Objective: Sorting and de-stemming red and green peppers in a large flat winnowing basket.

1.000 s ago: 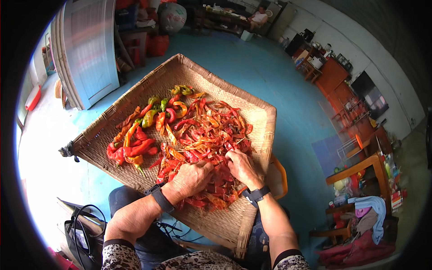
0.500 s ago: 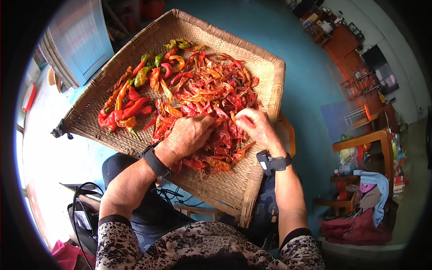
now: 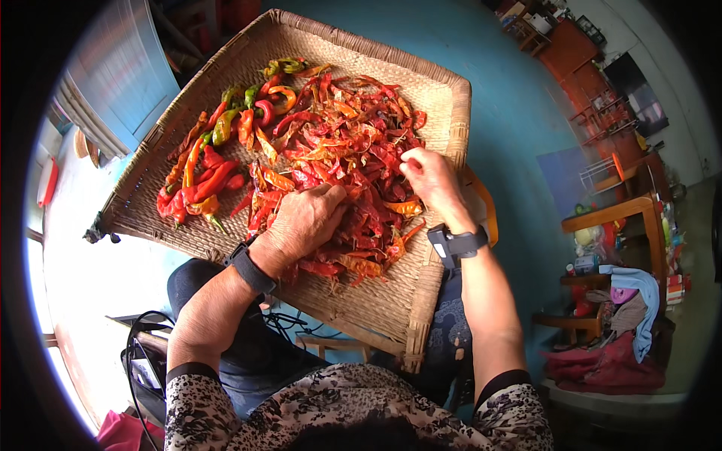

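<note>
I've got dried peppers (image 3: 365,146) heaped in the basket (image 3: 432,94), L hand (image 3: 307,219) on the near part w/ fingers curled, tips hidden, can't tell if gripping. R hand (image 3: 435,180) is at the pile's R edge, fingers bent in, can't tell if anything's pinched. Pink cloth (image 3: 126,431), bottom L, is cut off.

A shallow woven tray (image 3: 376,302) with a thick bound rim fills the centre of the frame, bearing a heap of wrinkled dried peppers (image 3: 350,154) at its middle and plumper red, orange and green peppers (image 3: 222,131) toward the upper left.
</note>
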The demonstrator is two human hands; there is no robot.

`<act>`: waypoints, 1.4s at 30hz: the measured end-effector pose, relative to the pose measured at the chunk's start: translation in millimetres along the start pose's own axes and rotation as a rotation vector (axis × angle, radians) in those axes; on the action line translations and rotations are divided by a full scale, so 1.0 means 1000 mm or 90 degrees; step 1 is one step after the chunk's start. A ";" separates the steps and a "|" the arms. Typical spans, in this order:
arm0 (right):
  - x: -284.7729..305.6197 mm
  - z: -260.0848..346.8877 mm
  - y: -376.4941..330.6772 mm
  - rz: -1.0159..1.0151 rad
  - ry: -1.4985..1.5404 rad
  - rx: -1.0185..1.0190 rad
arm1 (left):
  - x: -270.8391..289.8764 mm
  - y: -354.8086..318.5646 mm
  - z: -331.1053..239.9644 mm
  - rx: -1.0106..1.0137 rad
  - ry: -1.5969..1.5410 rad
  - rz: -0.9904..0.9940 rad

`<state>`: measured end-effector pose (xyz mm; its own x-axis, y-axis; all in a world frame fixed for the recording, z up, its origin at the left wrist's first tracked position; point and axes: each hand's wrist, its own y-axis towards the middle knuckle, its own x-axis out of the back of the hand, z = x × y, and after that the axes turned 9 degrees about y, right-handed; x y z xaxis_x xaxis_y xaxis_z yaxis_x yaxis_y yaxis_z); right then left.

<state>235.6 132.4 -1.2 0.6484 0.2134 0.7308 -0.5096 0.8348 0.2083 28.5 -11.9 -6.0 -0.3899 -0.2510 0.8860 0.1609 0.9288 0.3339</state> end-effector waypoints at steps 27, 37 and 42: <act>0.092 -0.068 -0.036 -0.162 -0.084 -0.266 | -0.002 0.002 0.001 -0.012 0.035 0.005; 0.024 0.018 -0.001 -0.018 0.006 -0.063 | 0.001 -0.002 -0.002 -0.051 0.023 -0.015; -0.010 -0.008 0.021 0.129 -0.127 -0.004 | -0.005 -0.002 -0.001 -0.042 0.030 0.007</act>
<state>222.9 151.5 -9.4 0.4090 0.2718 0.8711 -0.6137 0.7884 0.0421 30.8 -12.5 -10.6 -0.3448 -0.2550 0.9034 0.2255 0.9117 0.3435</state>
